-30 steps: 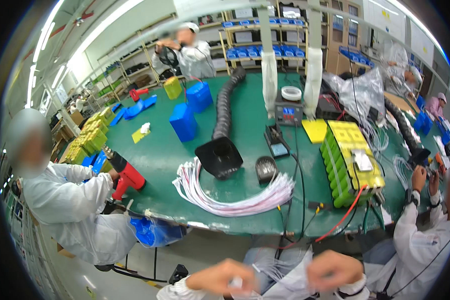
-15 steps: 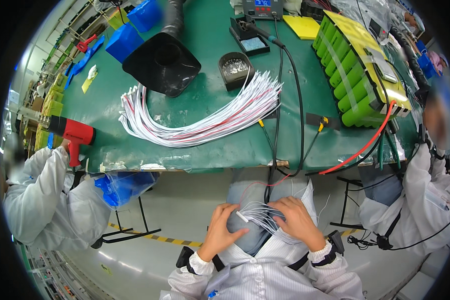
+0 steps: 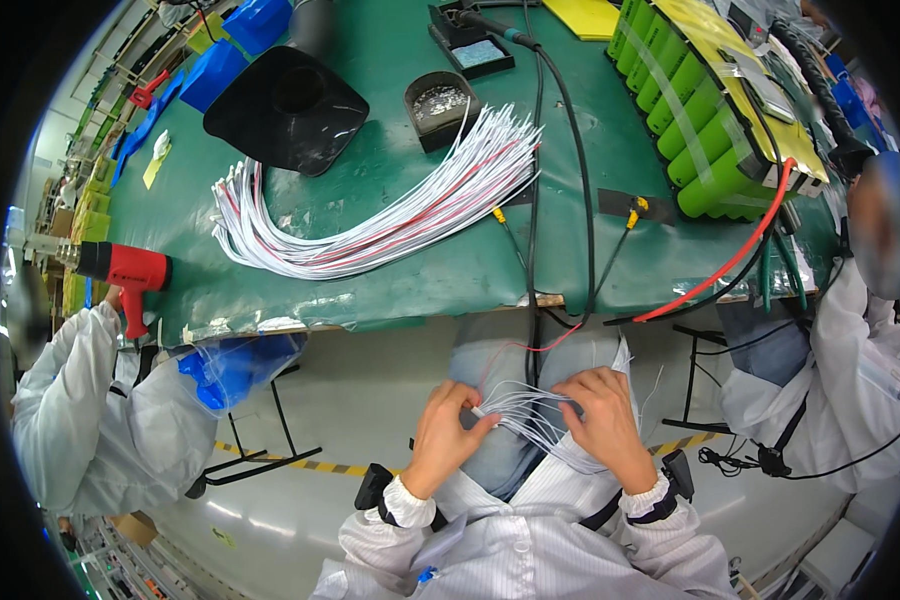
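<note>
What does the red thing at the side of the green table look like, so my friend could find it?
Start at the big green table and follow its near edge to the left corner. There a red heat gun lies, black behind its silver nozzle, which points away from the table, its handle hanging over the edge. It is chunky and solid, unlike the thin red cable on the right.

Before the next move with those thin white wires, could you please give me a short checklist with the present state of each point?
1. Left hand pinches the thin white wires: ok.
2. Right hand rests on the same wires: ok.
3. Wires kept in one tidy bunch: not ok, they fan out loosely over the lap.
4. Big wire bundle lies fully on the green bench: ok.
5. Red heat gun well away from both hands: ok.
6. Wire ends undamaged: cannot tell, too small.
</note>
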The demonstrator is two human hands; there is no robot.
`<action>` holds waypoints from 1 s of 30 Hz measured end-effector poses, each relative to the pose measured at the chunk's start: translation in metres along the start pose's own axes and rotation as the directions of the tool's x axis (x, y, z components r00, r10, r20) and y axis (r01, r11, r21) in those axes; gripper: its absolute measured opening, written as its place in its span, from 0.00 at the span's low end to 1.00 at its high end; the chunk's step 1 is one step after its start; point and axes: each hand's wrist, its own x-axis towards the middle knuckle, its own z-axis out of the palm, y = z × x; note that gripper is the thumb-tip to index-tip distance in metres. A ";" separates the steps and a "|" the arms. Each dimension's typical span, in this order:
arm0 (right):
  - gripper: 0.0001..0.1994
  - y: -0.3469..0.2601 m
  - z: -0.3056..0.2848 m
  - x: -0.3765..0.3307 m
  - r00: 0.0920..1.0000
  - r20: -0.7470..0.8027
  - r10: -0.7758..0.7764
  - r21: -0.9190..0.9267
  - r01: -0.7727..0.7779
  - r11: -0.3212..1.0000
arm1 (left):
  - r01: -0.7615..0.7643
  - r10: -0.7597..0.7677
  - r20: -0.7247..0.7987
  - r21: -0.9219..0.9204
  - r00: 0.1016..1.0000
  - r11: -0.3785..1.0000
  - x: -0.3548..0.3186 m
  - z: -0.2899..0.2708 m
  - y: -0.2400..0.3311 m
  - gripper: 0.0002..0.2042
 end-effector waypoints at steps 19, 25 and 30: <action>0.10 -0.053 -0.079 0.030 0.990 0.034 -0.133 0.461 0.103 0.881 | 0.213 -0.226 0.041 -0.532 0.973 0.819 -0.007 -0.004 -0.033 0.12; 0.11 -0.161 -0.056 0.152 0.849 -0.196 -0.491 0.350 0.529 0.773 | 0.011 -0.041 -0.233 -0.129 0.972 0.992 -0.012 0.005 -0.025 0.25; 0.14 -0.214 0.047 0.254 0.771 -0.231 -0.593 0.038 0.616 0.786 | -0.055 0.056 -0.242 0.013 0.969 0.998 -0.031 0.008 0.005 0.24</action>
